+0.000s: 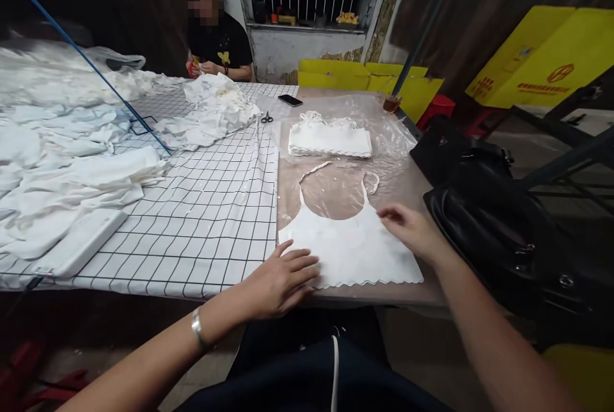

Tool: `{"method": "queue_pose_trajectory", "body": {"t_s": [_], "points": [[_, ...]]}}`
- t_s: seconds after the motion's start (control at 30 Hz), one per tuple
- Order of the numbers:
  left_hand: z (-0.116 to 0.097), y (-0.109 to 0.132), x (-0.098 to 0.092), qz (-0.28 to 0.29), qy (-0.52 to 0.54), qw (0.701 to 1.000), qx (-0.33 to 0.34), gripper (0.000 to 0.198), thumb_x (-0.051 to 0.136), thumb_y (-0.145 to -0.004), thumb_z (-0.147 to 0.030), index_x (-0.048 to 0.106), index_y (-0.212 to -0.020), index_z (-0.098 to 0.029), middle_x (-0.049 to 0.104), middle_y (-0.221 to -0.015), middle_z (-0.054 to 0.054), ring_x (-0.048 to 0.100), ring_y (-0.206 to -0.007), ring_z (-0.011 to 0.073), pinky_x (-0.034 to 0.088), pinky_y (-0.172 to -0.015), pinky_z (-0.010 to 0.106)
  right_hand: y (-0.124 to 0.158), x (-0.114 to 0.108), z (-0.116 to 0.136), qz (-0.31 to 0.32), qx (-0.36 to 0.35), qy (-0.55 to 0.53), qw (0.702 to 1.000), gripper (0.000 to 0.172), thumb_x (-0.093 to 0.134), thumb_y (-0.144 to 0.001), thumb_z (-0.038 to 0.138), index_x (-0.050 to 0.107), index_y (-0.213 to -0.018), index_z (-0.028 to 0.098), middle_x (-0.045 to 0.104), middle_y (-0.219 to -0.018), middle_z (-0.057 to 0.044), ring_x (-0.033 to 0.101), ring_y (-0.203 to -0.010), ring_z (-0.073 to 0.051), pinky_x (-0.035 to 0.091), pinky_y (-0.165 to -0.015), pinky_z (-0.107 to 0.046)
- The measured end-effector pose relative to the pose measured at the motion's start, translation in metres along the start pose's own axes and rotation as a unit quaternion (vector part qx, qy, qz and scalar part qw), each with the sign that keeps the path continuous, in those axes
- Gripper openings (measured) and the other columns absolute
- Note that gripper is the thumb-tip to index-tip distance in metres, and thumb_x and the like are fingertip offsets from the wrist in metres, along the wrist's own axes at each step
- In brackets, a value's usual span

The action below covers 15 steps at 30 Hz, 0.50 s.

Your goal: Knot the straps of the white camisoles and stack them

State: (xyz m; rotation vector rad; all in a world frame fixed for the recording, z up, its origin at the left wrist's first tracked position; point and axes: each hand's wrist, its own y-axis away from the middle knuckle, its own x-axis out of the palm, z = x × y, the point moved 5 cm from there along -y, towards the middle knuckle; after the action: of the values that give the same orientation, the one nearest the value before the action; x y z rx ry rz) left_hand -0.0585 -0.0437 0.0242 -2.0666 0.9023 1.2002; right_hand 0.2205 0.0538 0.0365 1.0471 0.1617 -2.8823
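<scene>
A white camisole [350,245] with thin straps and a wavy hem lies spread flat before me, straps pointing away. My left hand [283,276] rests with fingers apart on its lower left side. At the upper right edge of the garment is my right hand [407,228], its fingers curled and slightly blurred; whether they pinch the fabric I cannot make out. Beyond the straps sits a neat stack of folded white garments [330,138] on clear plastic sheeting.
Loose white garments [71,175] heap along the left of the checked tablecloth [215,220]. Small scissors [267,118] and a phone [290,100] lie farther back. Black bags [489,207] stand at the right edge. Across the table sits a person [218,41], hands holding something red.
</scene>
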Motion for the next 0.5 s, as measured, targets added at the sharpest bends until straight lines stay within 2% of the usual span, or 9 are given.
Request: {"method": "queue_pose_trajectory", "body": {"t_s": [0.07, 0.1, 0.17, 0.27, 0.37, 0.5], "points": [[0.005, -0.022, 0.006, 0.014, -0.007, 1.0, 0.002, 0.046, 0.041, -0.098, -0.04, 0.048, -0.139, -0.021, 0.045, -0.148, 0.01, 0.033, -0.141, 0.0277, 0.013, -0.118, 0.05, -0.044, 0.044, 0.031, 0.041, -0.007, 0.012, 0.999, 0.018, 0.059, -0.076, 0.036, 0.063, -0.076, 0.018, 0.067, -0.077, -0.004, 0.059, -0.073, -0.018, 0.046, -0.067, -0.028], [0.009, -0.031, 0.013, 0.03, -0.009, 1.0, 0.0, 0.052, 0.04, -0.097, -0.046, 0.045, -0.142, -0.02, 0.039, -0.152, 0.011, 0.028, -0.144, 0.03, 0.013, -0.118, 0.053, -0.064, 0.07, 0.041, 0.072, 0.021, 0.039, 0.996, 0.02, 0.063, -0.075, 0.037, 0.059, -0.068, 0.019, 0.064, -0.07, -0.003, 0.057, -0.069, -0.017, 0.043, -0.064, -0.027], [0.017, -0.045, 0.027, 0.063, -0.01, 0.998, -0.002, 0.062, 0.04, -0.095, -0.055, 0.039, -0.146, -0.019, 0.032, -0.155, 0.012, 0.022, -0.146, 0.0329, 0.011, -0.117, 0.057, -0.095, 0.112, 0.058, 0.083, 0.067, 0.064, 0.992, 0.027, 0.073, -0.068, 0.037, 0.054, -0.063, 0.019, 0.06, -0.065, -0.001, 0.054, -0.065, -0.016, 0.038, -0.059, -0.026], [0.023, -0.05, 0.042, 0.072, -0.012, 0.997, 0.001, 0.069, 0.037, -0.093, -0.061, 0.033, -0.15, -0.021, 0.029, -0.156, 0.011, 0.018, -0.147, 0.032, 0.006, -0.117, 0.059, -0.122, 0.152, 0.073, 0.095, 0.118, 0.007, 0.988, 0.03, 0.079, -0.062, 0.021, 0.05, -0.059, 0.019, 0.052, -0.057, 0.002, 0.048, -0.06, -0.013, 0.031, -0.054, -0.024], [0.024, -0.047, 0.044, 0.055, -0.014, 0.998, 0.005, 0.07, 0.033, -0.094, -0.063, 0.029, -0.151, -0.024, 0.027, -0.157, 0.008, 0.017, -0.147, 0.0293, 0.004, -0.119, 0.057, -0.139, 0.164, 0.081, 0.144, 0.162, -0.06, 0.974, 0.026, 0.069, -0.071, 0.012, 0.049, -0.055, 0.018, 0.044, -0.049, 0.003, 0.037, -0.049, -0.01, 0.027, -0.049, -0.024], [0.022, -0.046, 0.04, 0.048, -0.02, 0.999, 0.004, 0.071, 0.029, -0.093, -0.065, 0.029, -0.151, -0.024, 0.028, -0.157, 0.007, 0.018, -0.148, 0.0275, 0.005, -0.119, 0.055, -0.173, 0.146, 0.094, 0.181, 0.194, -0.138, 0.954, 0.025, 0.06, -0.084, 0.014, 0.052, -0.061, 0.018, 0.051, -0.054, 0.002, 0.026, -0.045, -0.007, 0.025, -0.044, -0.023]]}}
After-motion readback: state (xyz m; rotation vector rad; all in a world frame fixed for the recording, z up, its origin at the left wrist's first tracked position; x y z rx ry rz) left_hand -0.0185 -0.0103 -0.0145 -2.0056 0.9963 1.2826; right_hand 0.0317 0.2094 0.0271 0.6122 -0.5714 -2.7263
